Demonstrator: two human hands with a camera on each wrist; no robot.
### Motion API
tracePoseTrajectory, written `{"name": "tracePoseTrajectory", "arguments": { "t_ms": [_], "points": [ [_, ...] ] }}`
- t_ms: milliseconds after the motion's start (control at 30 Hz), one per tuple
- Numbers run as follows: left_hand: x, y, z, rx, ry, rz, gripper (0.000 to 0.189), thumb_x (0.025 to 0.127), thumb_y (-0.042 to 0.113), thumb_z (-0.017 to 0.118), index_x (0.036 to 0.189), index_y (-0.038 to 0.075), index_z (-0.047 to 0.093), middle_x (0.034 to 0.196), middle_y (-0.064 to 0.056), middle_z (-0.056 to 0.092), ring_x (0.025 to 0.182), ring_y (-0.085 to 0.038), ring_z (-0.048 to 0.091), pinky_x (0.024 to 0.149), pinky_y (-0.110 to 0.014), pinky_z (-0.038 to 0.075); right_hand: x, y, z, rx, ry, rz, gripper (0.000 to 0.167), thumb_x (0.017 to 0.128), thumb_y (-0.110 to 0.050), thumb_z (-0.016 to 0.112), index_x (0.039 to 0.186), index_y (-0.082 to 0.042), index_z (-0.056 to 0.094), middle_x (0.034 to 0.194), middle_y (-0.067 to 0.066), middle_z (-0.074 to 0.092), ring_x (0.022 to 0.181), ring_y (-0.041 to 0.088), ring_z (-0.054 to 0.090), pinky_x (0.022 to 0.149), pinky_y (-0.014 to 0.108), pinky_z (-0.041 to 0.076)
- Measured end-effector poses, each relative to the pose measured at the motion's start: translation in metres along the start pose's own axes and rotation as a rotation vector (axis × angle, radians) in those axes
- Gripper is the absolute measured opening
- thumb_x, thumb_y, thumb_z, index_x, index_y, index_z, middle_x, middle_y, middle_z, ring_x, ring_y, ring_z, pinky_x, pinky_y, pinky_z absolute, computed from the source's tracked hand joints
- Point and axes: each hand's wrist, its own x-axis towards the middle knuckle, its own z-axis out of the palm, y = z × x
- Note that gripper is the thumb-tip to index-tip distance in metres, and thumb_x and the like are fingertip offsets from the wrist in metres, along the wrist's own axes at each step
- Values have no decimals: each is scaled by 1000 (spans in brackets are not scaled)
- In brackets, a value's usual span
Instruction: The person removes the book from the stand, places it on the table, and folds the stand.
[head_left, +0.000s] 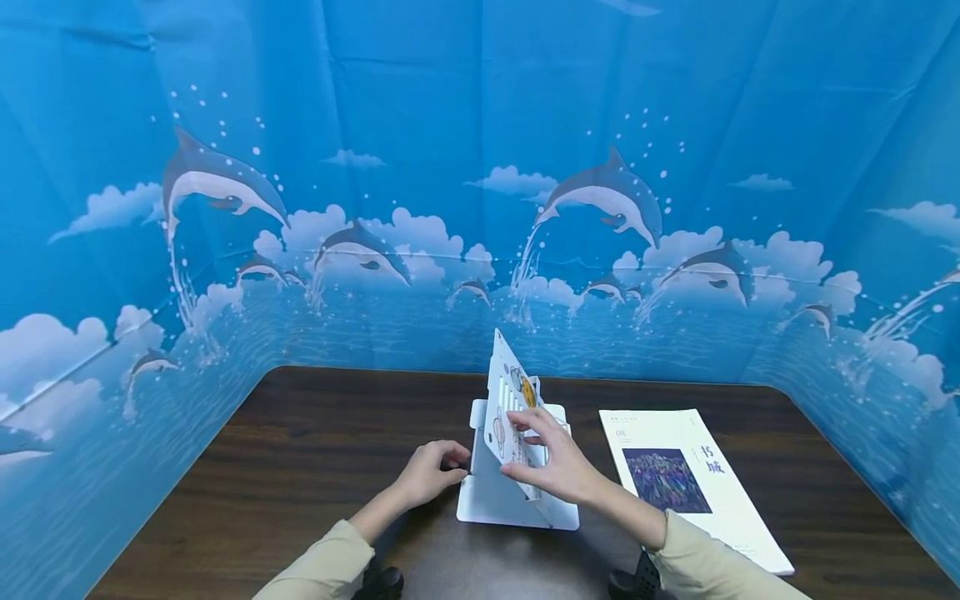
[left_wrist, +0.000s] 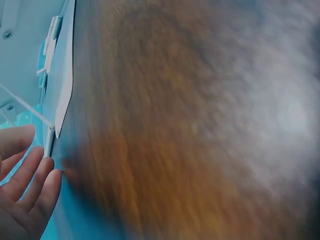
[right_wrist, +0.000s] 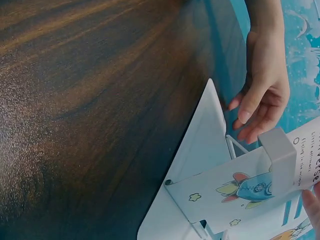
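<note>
A white book stand [head_left: 491,500] with cartoon prints stands on the table, its printed panel [head_left: 497,400] raised steeply above the flat base. My right hand [head_left: 553,458] is at the panel's printed side, thumb and fingers spread apart with fingertips at its surface. Only a bit of that hand shows at the right edge of the right wrist view, by the white ledge [right_wrist: 280,155]. Beside the base's left edge is my left hand [head_left: 431,473], fingers loosely bent. In the left wrist view its fingertips lie close to a thin metal support rod [left_wrist: 49,142].
To the right of the stand lies a white book [head_left: 738,492] with a dark purple picture on its cover. The dark wooden table [head_left: 337,417] is enclosed by a blue dolphin-print curtain [head_left: 442,167] at the back and sides.
</note>
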Motion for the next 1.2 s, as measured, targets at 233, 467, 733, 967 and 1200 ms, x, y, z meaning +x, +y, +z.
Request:
{"name": "tracePoseTrajectory", "arguments": {
  "t_ms": [233, 467, 733, 967, 1200],
  "points": [
    [7, -3, 8, -9, 17, 9, 11, 79, -2, 64, 90, -2, 66, 82, -7, 64, 71, -14, 57, 61, -22, 48, 4, 27, 6, -56, 28, -58, 61, 76, -28, 72, 129, -12, 47, 121, 4, 46, 109, 21, 47, 89, 40, 46],
    [12, 0, 12, 2, 36, -23, 5, 79, 1, 66, 83, 2, 68, 78, -4, 62, 68, -12, 55, 60, -20, 46, 5, 30, 3, -67, 43, -100, 64, 74, -30, 73, 129, -12, 47, 121, 5, 46, 109, 24, 47, 88, 42, 47],
    [12, 1, 17, 17, 21, -12, 6, 78, 0, 65, 81, 3, 69, 75, -2, 63, 67, -10, 55, 58, -21, 45, 5, 34, 5, -71, 40, -133, 64, 72, -26, 75, 128, -11, 47, 119, 4, 46, 106, 23, 48, 85, 41, 48],
    [13, 0, 15, 5, 16, -12, 6, 79, 0, 64, 80, 3, 69, 70, 0, 63, 62, -7, 52, 55, -20, 43, 5, 34, 8, -89, 82, -160, 63, 74, -30, 72, 128, -10, 49, 117, 5, 48, 105, 24, 49, 82, 40, 50],
    [15, -2, 13, -34, -52, -1, 5, 81, 1, 63, 82, 1, 68, 72, -1, 63, 62, -8, 52, 55, -20, 44, 1, 38, 14, -120, 145, -155, 62, 74, -34, 71, 128, -13, 51, 115, 4, 50, 104, 21, 50, 81, 38, 51]
  ]
}}
